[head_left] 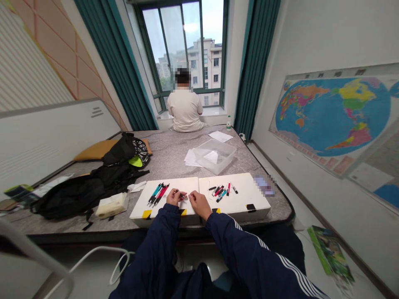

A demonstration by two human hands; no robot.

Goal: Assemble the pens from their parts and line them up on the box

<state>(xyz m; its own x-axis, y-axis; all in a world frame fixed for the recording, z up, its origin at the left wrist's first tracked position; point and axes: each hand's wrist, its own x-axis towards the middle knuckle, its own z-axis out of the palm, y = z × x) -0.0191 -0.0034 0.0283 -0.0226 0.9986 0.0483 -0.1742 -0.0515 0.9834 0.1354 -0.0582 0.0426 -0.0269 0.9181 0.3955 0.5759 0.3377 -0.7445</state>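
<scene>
Gripping dark piece (182,196) (mostly hidden), left hand (173,197); hold unclear, right hand (200,203).

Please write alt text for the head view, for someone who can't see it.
A person's left hand holds a small dark piece near the right hand, over a white surface; pens lie at left, loose pen parts at right. Beyond, another person sits by a window.

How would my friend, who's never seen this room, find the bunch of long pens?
Along the near edge of the grey mattress sits a white platform with a middle seam. On its left half, just left of the left hand, lies the bunch of long pens. They lie slanted side by side, unlike the short pieces scattered on the right half.
</scene>
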